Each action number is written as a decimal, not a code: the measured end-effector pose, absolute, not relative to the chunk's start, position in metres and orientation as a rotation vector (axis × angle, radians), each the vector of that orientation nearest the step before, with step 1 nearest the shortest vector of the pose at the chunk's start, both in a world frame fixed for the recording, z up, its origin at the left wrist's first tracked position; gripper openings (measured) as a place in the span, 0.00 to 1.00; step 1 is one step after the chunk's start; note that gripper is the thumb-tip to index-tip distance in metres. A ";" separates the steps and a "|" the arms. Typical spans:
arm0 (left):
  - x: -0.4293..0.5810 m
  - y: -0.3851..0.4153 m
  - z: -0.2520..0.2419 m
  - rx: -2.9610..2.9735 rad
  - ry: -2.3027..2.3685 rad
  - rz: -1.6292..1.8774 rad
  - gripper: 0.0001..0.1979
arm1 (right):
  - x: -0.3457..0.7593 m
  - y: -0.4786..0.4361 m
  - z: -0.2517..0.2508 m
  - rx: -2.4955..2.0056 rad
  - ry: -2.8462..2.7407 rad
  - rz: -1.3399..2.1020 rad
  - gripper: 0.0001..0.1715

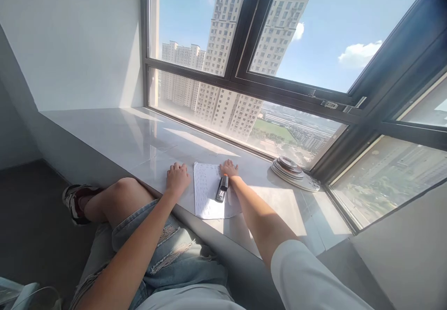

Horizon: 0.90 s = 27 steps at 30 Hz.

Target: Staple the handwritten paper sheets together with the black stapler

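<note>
Here, a seated person looks down at a wide window ledge of pale, glossy, marble-like stone, with a printed sheet lying near its front edge.

Far to the left of the sheet, below the ledge, a worn sneaker with dark trim rests on a dark floor. A bare knee rises between it and the sheet, above frayed, ripped, light blue denim.

Just left of the sheet, the left hand rests on the bare stone. Its fingers are curled under in a narrow grip, with nothing visible in it. It sits close to the sheet's left edge; I cannot tell whether it touches the sheet.

The sheet is white, thin and rectangular, covered in fine rows of small print, and it lies flat.

On the sheet's upper right corner, the right hand lies palm down. Its fingers are spread and its grip is wide, clasping nothing. A short, stubby black marker with an orange band lies on the sheet's right part, right against the wrist. A smooth white sleeve covers the upper arm.

Well to the right of the sheet, a low stack of round, flat, pale discs sits on the ledge against the dark metal window frame. Behind the glass are tall beige tower blocks and blue sky.
</note>
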<state>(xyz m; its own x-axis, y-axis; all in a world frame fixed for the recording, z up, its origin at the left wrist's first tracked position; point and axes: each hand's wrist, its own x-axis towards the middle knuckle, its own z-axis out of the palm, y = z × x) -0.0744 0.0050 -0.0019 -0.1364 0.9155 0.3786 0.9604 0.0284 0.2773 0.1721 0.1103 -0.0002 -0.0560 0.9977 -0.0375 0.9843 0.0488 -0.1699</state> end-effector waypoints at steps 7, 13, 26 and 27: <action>-0.084 0.009 -0.003 -2.014 -2.221 -0.740 0.13 | 0.122 0.115 0.000 -1.870 -2.182 0.207 0.30; -0.084 0.011 -0.004 -1.991 -2.215 -0.770 0.14 | 0.127 0.110 0.005 -1.302 -2.535 0.260 0.28; -0.084 0.009 -0.005 -1.991 -2.182 -0.761 0.17 | 0.226 0.084 -0.014 -1.157 -2.515 0.367 0.27; -0.084 0.008 -0.005 -1.991 -2.180 -0.760 0.16 | 0.240 0.077 -0.013 -1.182 -2.506 0.347 0.28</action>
